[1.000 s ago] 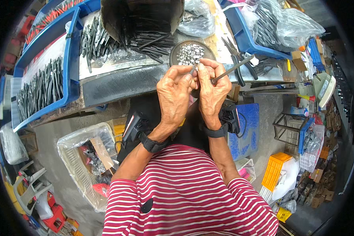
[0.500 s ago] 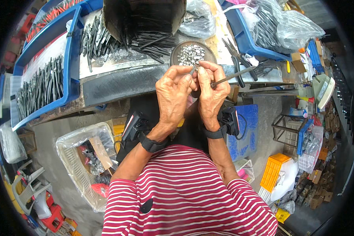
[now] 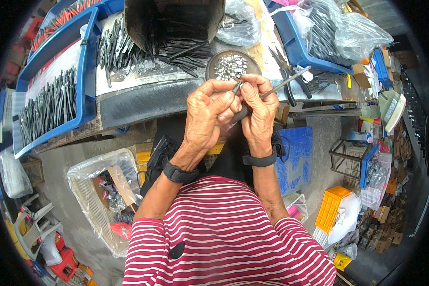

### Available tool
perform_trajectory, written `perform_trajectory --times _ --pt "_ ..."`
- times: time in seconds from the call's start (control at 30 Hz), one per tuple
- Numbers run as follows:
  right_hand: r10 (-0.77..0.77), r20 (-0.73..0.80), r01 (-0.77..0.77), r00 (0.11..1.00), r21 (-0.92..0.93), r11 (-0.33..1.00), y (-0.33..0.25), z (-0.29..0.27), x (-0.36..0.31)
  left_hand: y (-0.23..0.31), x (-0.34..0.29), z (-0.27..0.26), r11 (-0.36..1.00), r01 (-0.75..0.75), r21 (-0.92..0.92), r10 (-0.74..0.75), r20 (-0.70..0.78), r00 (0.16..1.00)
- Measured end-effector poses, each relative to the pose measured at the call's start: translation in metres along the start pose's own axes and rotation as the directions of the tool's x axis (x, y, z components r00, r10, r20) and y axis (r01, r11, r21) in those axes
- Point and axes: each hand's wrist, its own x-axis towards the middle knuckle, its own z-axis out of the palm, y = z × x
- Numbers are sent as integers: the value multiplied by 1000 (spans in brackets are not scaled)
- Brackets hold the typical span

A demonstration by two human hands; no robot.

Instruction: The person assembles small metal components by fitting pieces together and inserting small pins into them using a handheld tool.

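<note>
Dark piece (image 3: pixel 237 87) pinched near round dish (image 3: pixel 253 66)

On the dish's near side, the piece is pinched by the thumb and forefinger of the left hand (image 3: pixel 206 108). A grey rod (image 3: pixel 287 81), pointing right of the dish, is gripped by the right hand (image 3: pixel 260 110), whose fingertips are curled close to the piece.

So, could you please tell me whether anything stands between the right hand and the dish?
Nothing visible does: the dish lies just beyond the right hand, whose fingertips overlap its near edge in this view; the rod slants away rightward.
</note>
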Motion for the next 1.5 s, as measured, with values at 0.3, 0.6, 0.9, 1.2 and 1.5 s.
perform_trajectory --times 0.3,0.6,0.9,1.2,1.5 --pt "-5 -72 -1 997 -85 996 0 12 -6 -10 -2 13 824 -290 487 383 -102 918" --pt "-115 -76 81 990 -354 932 2 19 -9 -11 -1 10 694 -313 649 463 -70 884" --pt "-67 -89 29 994 -370 928 -4 19 -9 -8 0 10 823 -266 502 365 -108 925" --pt "-262 -8 213 965 -559 801 -8 20 -8 -7 -6 17 879 -190 437 271 -131 953" --pt "-178 42 142 983 -788 599 -32 -5 53 -4 -4 11 901 -203 382 260 -104 960"
